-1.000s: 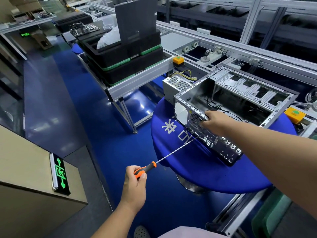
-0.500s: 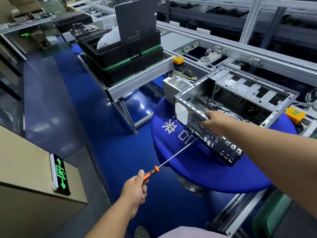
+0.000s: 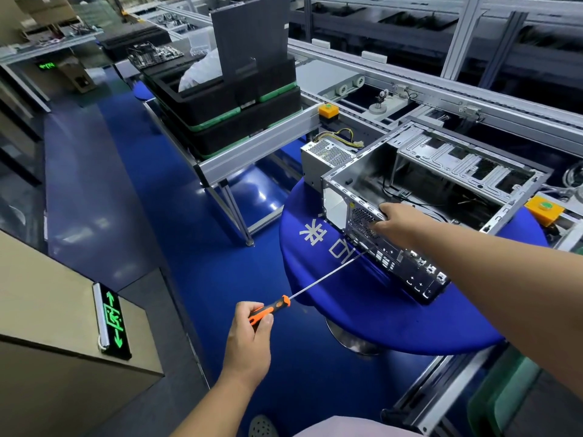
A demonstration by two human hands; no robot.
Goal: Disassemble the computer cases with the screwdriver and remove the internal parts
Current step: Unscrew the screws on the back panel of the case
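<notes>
Holding screwdriver (image 3: pixel 318 282) between left hand (image 3: pixel 249 337) and case (image 3: pixel 410 197).

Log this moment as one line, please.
left hand grips screwdriver | tip at computer case rear panel | right hand holds case rim

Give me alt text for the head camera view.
A left hand holds an orange-handled screwdriver with its tip at the rear panel of an open computer case, which the right hand steadies on a round blue table.

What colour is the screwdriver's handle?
Orange and black, seen clearly in the head view, where the left hand grips the screwdriver.
</notes>
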